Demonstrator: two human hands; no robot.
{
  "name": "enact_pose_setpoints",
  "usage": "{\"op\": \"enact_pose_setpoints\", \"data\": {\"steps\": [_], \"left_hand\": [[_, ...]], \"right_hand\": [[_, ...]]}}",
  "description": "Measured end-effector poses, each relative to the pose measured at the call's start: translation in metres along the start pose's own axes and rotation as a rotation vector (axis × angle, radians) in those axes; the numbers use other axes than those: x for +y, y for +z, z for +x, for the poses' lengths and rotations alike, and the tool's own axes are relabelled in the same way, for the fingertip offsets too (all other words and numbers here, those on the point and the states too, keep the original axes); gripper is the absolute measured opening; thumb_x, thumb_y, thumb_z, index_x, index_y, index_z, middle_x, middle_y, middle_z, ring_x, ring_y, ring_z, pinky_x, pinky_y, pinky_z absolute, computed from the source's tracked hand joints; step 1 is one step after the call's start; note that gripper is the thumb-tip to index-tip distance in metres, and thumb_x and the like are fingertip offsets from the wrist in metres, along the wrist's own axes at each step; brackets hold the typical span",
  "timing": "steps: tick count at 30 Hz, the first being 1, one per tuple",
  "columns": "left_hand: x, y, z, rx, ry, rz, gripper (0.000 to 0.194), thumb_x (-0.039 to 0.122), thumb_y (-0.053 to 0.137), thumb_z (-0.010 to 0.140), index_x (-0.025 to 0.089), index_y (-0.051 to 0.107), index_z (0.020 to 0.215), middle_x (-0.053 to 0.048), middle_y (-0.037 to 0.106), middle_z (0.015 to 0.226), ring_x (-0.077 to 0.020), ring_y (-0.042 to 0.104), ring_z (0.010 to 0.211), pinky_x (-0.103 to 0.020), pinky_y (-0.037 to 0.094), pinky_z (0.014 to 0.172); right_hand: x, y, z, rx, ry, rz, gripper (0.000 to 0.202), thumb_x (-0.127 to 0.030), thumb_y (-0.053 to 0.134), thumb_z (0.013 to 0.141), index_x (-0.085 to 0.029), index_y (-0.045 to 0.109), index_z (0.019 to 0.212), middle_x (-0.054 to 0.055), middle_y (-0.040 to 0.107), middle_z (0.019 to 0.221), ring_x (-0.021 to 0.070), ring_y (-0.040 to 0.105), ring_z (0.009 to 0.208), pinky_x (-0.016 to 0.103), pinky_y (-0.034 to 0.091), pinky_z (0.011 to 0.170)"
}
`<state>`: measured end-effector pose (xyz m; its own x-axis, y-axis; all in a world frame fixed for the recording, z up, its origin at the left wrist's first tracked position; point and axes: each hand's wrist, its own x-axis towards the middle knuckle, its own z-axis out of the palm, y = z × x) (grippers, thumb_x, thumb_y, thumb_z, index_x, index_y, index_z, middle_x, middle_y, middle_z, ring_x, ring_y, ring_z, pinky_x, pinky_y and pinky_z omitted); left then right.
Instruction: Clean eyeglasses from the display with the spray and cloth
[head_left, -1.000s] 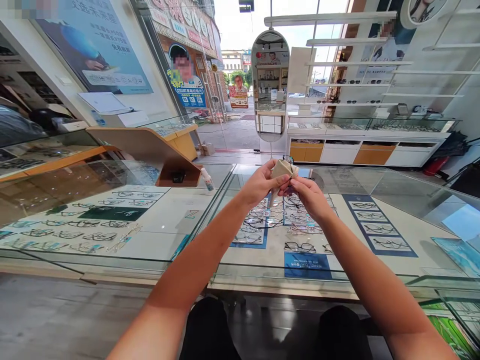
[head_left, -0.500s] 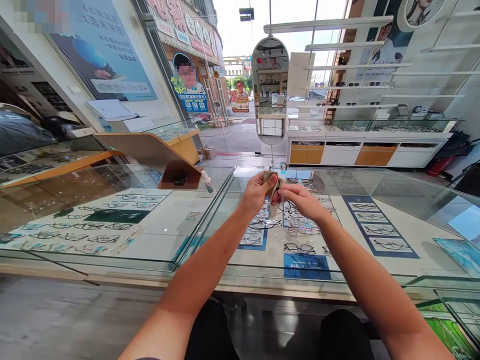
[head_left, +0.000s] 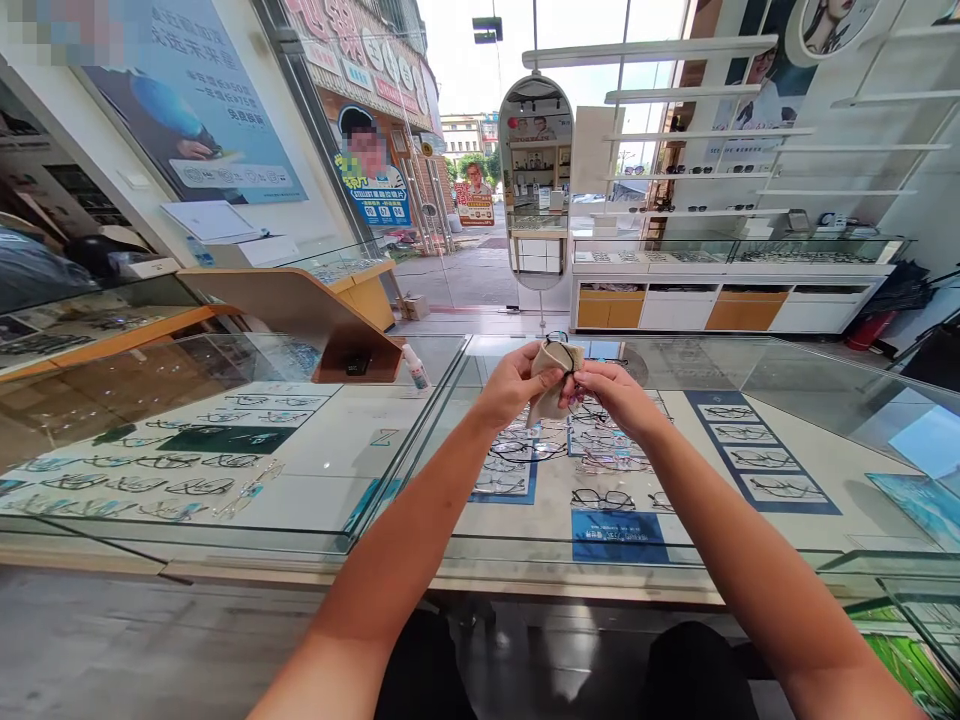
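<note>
Nearest us are our dark knees (head_left: 701, 670), cut off by the bottom edge, with something green (head_left: 904, 665) cropped at the lower right. Beyond them runs the glass case (head_left: 540, 545), holding a blue card (head_left: 621, 538), a dark frame (head_left: 602, 499) just behind it, and rows of other frames, some covered by our forearms. Above the case, near its far side, our hands meet around a beige cloth (head_left: 555, 395) and a pair of dark-rimmed glasses (head_left: 556, 345). Our left hand (head_left: 514, 385) has its thumb and fingers clamped on the cloth; our right hand (head_left: 609, 390) has its thumb and fingertips pinched together on the glasses at the cloth's right edge. The cloth's long axis runs mostly up and down, its top leaning to the right and a loose corner hanging to the lower left. A thin rim of the glasses pokes up past the cloth's top, and a dark strip runs down to our right fingertips; the rest is wrapped or hidden, so we cannot tell which way the lenses face or how the long axis lies. Left of our hands stand a white bottle (head_left: 414, 367) and a brown board (head_left: 322, 310). Farther off are an oval mirror (head_left: 536, 150), a white showcase (head_left: 682, 295) whose small goods are hard to make out, and the bright street (head_left: 476, 275).
</note>
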<state>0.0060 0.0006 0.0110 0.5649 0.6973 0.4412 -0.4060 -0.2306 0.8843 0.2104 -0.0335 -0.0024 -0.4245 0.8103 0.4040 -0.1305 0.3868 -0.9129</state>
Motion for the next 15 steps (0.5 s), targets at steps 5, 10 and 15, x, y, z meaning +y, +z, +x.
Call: {"op": "enact_pose_setpoints", "data": {"steps": [5, 10, 15], "left_hand": [[-0.011, 0.012, 0.002, 0.11, 0.088, 0.002, 0.048, 0.055, 0.091, 0.084, 0.017, 0.063, 0.093, 0.002, 0.068, 0.06, -0.0132, 0.06, 0.042, -0.027, 0.053, 0.046], [-0.013, 0.019, 0.0, 0.237, 0.105, -0.003, 0.053, 0.067, 0.082, 0.089, 0.018, 0.063, 0.096, 0.005, 0.062, 0.054, -0.0115, 0.052, 0.036, -0.026, 0.046, 0.041], [-0.015, 0.012, 0.003, 0.23, 0.013, -0.042, 0.06, 0.077, 0.076, 0.089, 0.018, 0.066, 0.086, 0.001, 0.065, 0.056, -0.0139, 0.059, 0.044, -0.029, 0.052, 0.05]], "right_hand": [[-0.002, 0.01, 0.001, -0.025, -0.026, -0.068, 0.045, -0.062, 0.07, 0.1, -0.021, 0.078, 0.084, 0.004, 0.073, 0.086, 0.0201, 0.062, 0.083, 0.035, 0.047, 0.084], [-0.002, 0.02, 0.002, -0.018, -0.033, -0.101, 0.048, -0.064, 0.068, 0.101, -0.021, 0.077, 0.085, 0.005, 0.076, 0.089, 0.0198, 0.061, 0.083, 0.034, 0.048, 0.083], [-0.002, 0.017, 0.0, 0.033, -0.016, -0.082, 0.044, -0.062, 0.068, 0.102, -0.021, 0.075, 0.087, 0.006, 0.076, 0.09, 0.02, 0.06, 0.083, 0.034, 0.046, 0.082]]}}
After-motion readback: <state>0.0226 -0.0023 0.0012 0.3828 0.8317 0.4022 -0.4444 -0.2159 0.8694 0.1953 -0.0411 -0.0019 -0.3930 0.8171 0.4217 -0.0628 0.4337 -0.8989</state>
